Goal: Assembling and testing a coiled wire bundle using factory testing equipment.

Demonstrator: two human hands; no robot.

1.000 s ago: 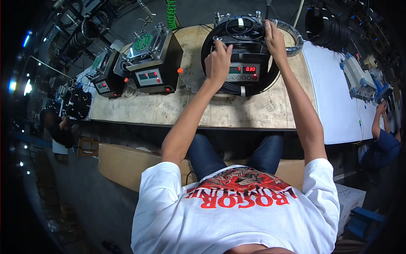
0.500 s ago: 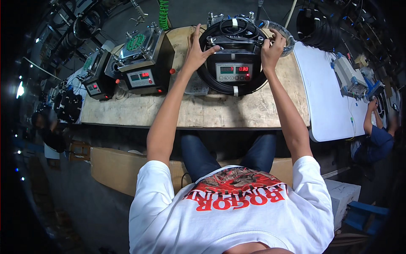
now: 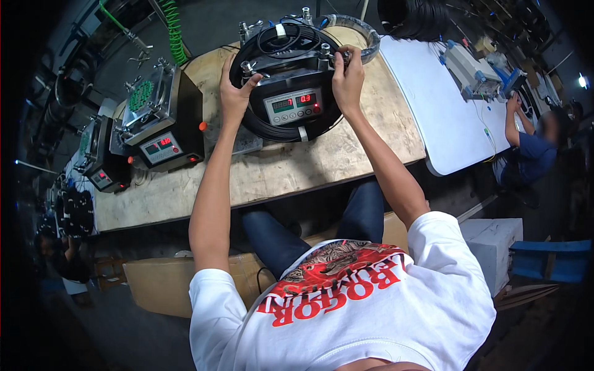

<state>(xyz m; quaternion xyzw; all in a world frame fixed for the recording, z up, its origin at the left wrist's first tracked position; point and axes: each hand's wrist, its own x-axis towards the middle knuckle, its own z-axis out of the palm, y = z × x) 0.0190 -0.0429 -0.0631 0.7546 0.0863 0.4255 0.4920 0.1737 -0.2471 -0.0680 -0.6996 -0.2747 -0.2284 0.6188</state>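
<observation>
A black box-shaped machine [image 3: 278, 91] with a lit red digital display stands on the wooden bench, inside a large coil of black cable [image 3: 272, 131]. The coil bears white tape bands. Metal clamp posts rise from the machine's top corners. My left hand [image 3: 236, 98] is at its left side, fingers apart, index stretched up along the coil and thumb reaching to the left clamp post [image 3: 249, 68]. At the right corner, my right hand [image 3: 348, 83] has thumb and curled fingers closed around the clamp knob [image 3: 341, 57]. The fingers partly hide the knob.
Two similar machines stand to the left, the nearer with a green disc [image 3: 142, 94] on top. A green coiled hose [image 3: 172, 31] hangs behind. On the right is a white table [image 3: 421, 111] with a grey device [image 3: 464, 71], where another person [image 3: 538, 148] works.
My view has turned, so the bench appears tilted and the machine further left. My right fingers have closed in on the right clamp knob; my left hand stays by the left post.
</observation>
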